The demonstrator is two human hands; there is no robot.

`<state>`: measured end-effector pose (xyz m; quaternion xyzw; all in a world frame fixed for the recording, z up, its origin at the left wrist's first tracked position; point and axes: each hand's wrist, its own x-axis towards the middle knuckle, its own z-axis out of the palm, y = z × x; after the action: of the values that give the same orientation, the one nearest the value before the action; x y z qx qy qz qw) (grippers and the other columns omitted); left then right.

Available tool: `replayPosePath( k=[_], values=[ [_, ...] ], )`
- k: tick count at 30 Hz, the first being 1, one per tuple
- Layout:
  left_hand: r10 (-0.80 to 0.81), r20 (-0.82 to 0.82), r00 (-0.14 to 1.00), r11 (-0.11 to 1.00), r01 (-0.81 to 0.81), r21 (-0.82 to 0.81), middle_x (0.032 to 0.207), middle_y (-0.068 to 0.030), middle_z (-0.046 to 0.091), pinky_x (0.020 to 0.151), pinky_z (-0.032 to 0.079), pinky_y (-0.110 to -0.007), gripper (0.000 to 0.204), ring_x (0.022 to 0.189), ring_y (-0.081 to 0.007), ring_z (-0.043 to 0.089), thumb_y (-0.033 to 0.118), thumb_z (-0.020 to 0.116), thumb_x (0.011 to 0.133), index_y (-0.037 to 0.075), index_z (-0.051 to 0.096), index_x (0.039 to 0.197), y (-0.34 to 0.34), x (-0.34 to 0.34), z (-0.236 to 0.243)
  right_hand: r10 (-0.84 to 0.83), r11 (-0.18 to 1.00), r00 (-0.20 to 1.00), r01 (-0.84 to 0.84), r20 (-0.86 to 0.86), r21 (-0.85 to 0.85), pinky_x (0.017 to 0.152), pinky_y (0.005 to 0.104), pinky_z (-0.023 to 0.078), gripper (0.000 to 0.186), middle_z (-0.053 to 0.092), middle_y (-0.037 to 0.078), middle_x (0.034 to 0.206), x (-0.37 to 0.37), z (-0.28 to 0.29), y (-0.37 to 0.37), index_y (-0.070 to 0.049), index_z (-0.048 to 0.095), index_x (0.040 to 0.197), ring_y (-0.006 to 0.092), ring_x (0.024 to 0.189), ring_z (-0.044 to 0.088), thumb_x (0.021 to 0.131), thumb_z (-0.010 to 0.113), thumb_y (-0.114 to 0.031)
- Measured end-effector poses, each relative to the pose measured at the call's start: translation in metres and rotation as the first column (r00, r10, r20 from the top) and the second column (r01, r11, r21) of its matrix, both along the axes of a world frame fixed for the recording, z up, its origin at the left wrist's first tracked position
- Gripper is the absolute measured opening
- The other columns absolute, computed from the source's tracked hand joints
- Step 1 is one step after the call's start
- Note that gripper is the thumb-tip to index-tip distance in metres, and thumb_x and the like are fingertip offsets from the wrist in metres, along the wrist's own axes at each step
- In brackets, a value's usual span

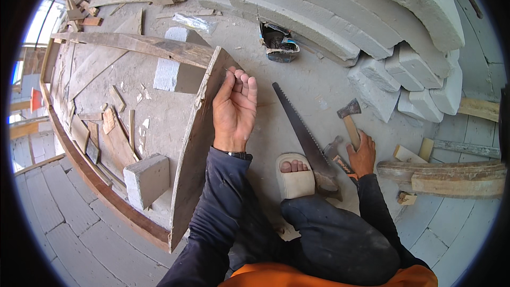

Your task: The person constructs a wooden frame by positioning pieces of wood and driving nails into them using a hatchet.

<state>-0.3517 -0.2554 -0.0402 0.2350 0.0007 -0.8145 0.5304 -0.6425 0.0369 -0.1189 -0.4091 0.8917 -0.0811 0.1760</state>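
My left hand (234, 107) is raised palm up at the upper end of an upright wooden board (194, 143). Its thumb and forefinger pinch a thin, nail-like piece against the board; the piece is too small to see fully. On the right, my right hand (362, 155) closes round the wooden handle of a hatchet (351, 130), its metal head pointing away from me. A claw hammer (344, 165) with an orange and black handle lies beside that hand. Between my hands a handsaw (302, 125) lies on the floor, its handle end near my sandalled foot (295, 176).
Long planks (133, 43) join the board into a frame, with pale blocks (147, 180) by it. Wood scraps (114, 138) litter the floor inside. Stacked blocks (319, 0) stand at the far right, near a torn bag (280, 42). Timber pieces (451, 178) lie right.
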Motion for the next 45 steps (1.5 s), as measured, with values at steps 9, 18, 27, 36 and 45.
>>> replayPosePath(
  k=[9, 18, 27, 36, 45],
  values=[
    [0.035, 0.046, 0.998, 0.994, -0.039, 0.098, 0.099, -0.0018, 0.067, 0.094, 0.062, -0.035, 0.013, 0.096, -0.0149, 0.068, 0.016, 0.065, 0.108, 0.008, 0.065, 0.119, 0.002, -0.006, 0.012, -0.011, 0.997, 1.000, 0.010, 0.020, 0.075, 0.104, 0.0522, 0.048, 0.051, 0.063, 0.019, 0.128, -0.017, -0.005, -0.019, -0.005, 0.061, 0.132, 0.0416, 0.124, 0.059, 0.087, 0.077, -0.021],
    [0.060, 0.037, 0.998, 0.998, -0.060, -0.005, 0.094, -0.0001, 0.061, 0.092, 0.059, -0.034, 0.016, 0.088, -0.0119, 0.063, 0.015, 0.067, 0.106, 0.006, 0.063, 0.118, 0.001, -0.010, 0.002, -0.314, 0.924, 0.689, 0.380, 0.654, 0.042, 0.054, 0.0317, 0.053, 0.033, 0.061, 0.007, 0.090, -0.017, 0.061, -0.032, -0.005, 0.057, 0.125, 0.0170, 0.064, 0.063, 0.093, 0.062, -0.012],
    [0.017, -0.007, 1.000, 1.000, -0.017, 0.013, 0.094, 0.0009, 0.059, 0.094, 0.058, -0.036, 0.013, 0.089, -0.0112, 0.061, 0.015, 0.065, 0.108, 0.007, 0.063, 0.118, 0.001, -0.009, 0.001, -0.078, 0.915, 0.422, 0.389, 0.903, -0.103, 0.041, 0.0265, 0.051, 0.049, 0.060, 0.006, 0.081, 0.047, 0.264, -0.114, -0.005, 0.049, 0.149, 0.0115, 0.049, 0.057, 0.110, 0.048, -0.036],
    [-0.022, -0.004, 1.000, 0.999, 0.022, 0.024, 0.096, -0.0011, 0.062, 0.092, 0.058, -0.035, 0.026, 0.091, -0.0132, 0.063, 0.014, 0.067, 0.106, 0.003, 0.059, 0.127, 0.000, -0.001, 0.001, 0.151, 0.866, 0.616, 0.295, 0.774, -0.403, 0.043, 0.0254, 0.052, 0.064, 0.058, 0.005, 0.075, 0.095, 0.298, -0.175, 0.000, 0.045, 0.152, 0.0107, 0.046, 0.055, 0.113, 0.042, -0.051],
    [-0.040, 0.001, 0.999, 0.998, 0.040, 0.044, 0.096, -0.0009, 0.066, 0.082, 0.059, -0.031, 0.018, 0.088, -0.0133, 0.065, 0.015, 0.070, 0.105, 0.006, 0.065, 0.120, -0.003, -0.002, -0.004, 0.212, 0.790, 0.140, 0.559, 0.967, -0.254, 0.044, 0.0316, 0.050, 0.054, 0.056, 0.005, 0.081, 0.161, 0.236, -0.215, -0.009, 0.044, 0.151, 0.0135, 0.054, 0.056, 0.112, 0.045, -0.048]
  ],
)
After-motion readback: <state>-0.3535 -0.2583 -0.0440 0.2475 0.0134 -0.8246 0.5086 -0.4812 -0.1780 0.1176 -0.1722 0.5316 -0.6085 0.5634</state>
